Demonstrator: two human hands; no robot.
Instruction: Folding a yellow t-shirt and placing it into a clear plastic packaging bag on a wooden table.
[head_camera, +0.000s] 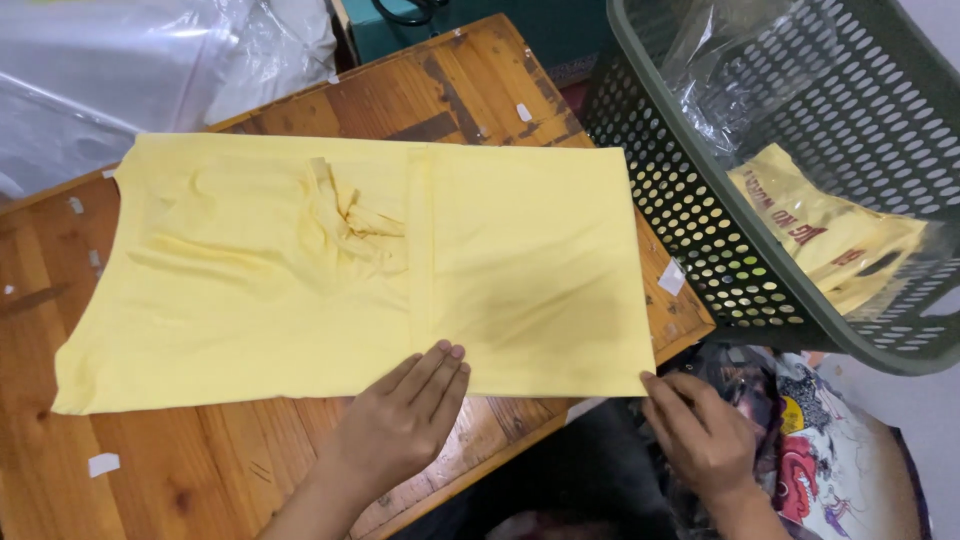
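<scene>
— Where is the cloth?
— The yellow cloth (350, 270) lies spread on the wooden table (200, 470). The left hand (405, 420) presses flat, fingers open, on its near edge; the right hand (700, 435) pinches the near right corner.
— What might go wrong?
— That corner overhangs the table edge, so a pull could drag the fold crooked. The bunched wrinkles in the middle may stay.
— Anything close by?
— A green basket (700, 230) with a yellow packet (830, 240) crowds the right side.

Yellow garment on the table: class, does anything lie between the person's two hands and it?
Nothing visible does. The left hand rests flat with fingertips on the yellow garment at its near edge, and the right hand touches its near right corner at the wooden table edge.
</scene>
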